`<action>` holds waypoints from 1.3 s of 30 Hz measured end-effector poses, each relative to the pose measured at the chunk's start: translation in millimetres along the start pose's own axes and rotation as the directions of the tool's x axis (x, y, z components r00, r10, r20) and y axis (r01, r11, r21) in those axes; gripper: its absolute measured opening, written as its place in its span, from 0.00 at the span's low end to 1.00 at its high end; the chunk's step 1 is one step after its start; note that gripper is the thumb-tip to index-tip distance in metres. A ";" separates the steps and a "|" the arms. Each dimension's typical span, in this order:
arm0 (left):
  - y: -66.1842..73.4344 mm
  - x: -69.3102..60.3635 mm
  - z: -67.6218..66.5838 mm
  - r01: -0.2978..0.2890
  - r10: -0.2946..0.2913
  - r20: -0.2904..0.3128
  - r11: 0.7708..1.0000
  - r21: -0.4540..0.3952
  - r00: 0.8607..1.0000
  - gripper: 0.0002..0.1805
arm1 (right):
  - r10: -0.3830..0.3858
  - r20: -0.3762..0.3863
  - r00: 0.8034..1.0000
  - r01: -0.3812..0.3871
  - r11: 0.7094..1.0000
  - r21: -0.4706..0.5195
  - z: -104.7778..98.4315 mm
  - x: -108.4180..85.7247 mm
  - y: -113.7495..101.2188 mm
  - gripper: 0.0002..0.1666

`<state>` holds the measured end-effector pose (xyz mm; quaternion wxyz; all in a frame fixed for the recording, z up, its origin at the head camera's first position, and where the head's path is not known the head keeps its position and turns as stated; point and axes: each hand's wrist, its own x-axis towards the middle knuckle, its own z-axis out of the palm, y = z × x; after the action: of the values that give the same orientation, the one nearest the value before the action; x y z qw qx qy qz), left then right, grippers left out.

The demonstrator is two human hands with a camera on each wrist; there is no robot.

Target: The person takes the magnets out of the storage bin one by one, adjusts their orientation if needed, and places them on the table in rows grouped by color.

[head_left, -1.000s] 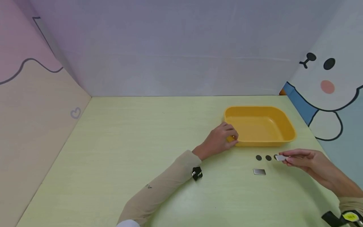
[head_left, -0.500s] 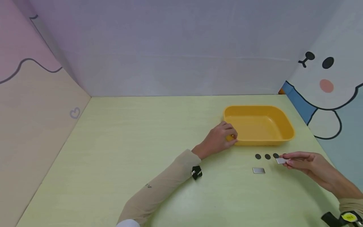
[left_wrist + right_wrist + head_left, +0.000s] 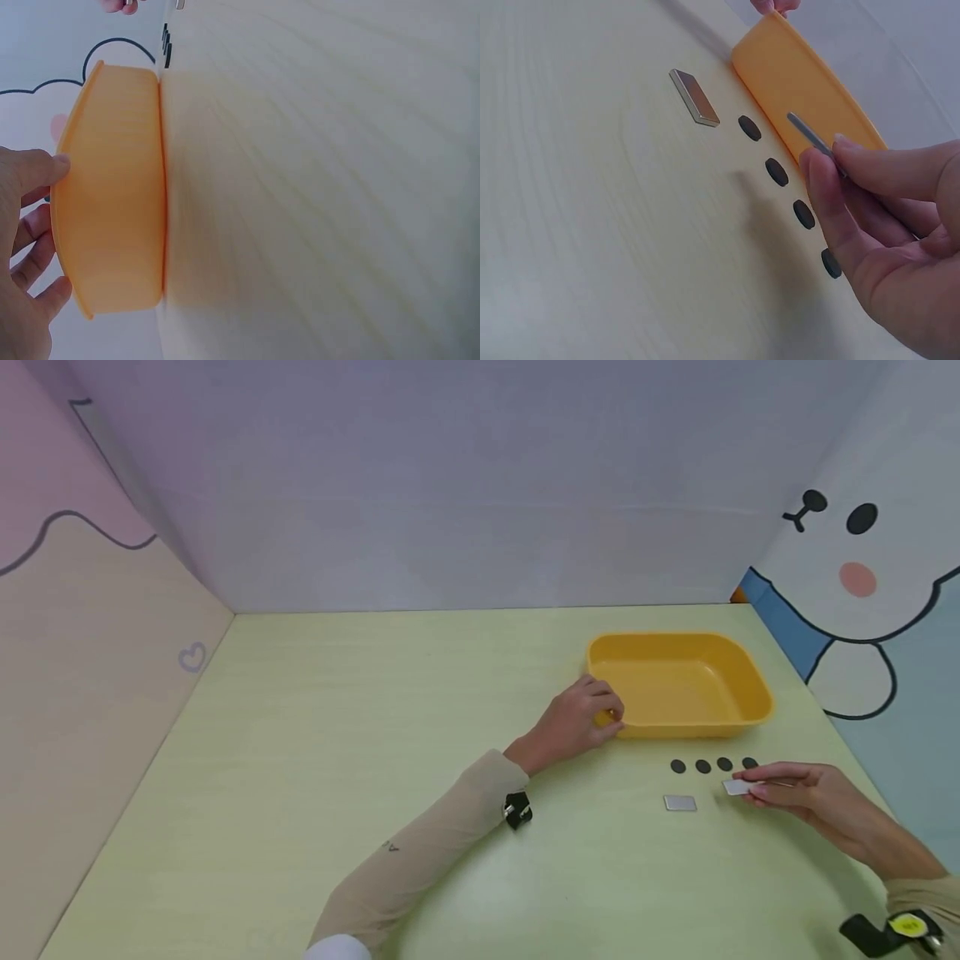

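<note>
My left hand (image 3: 573, 720) grips the near-left corner of a yellow plastic tray (image 3: 686, 732), its fingers over the rim. In the left wrist view the thumb and fingers sit along the tray's rim (image 3: 63, 146). Over the table, my right hand (image 3: 817, 797) pinches a thin silver rectangular plate (image 3: 736, 787) between thumb and fingers. The right wrist view shows this plate (image 3: 808, 130) nearly edge-on, raised above the tabletop. Several small black discs (image 3: 702, 767) lie in a row in front of the tray. Nearer me lies a second silver rectangular plate (image 3: 680, 803), flat on the table.
The pale yellow-green tabletop (image 3: 360, 710) stretches left from the tray. A grey-lilac wall (image 3: 480, 510) stands along its back edge. Printed panels rise at the left (image 3: 97, 693) and right (image 3: 907, 610), the right one close to the tray.
My right hand has drawn the silver plate slightly toward me, off the row of black discs, so the rightmost discs now show. The left hand stays on the tray; the head view has shifted slightly.
</note>
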<state>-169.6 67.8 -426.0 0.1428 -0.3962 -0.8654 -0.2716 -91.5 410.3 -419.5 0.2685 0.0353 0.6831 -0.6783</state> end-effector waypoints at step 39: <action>8.9 0.1 -3.9 -0.014 0.013 -0.020 0.998 -0.053 1.000 0.05 | 0.023 -0.172 0.985 -0.092 0.910 -0.404 14.2 -7.0 11.6 0.17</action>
<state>-162.8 70.4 -419.6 0.1423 -0.4031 -0.8536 -0.2976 -76.2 400.0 -426.2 0.2331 0.0539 0.8285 -0.5063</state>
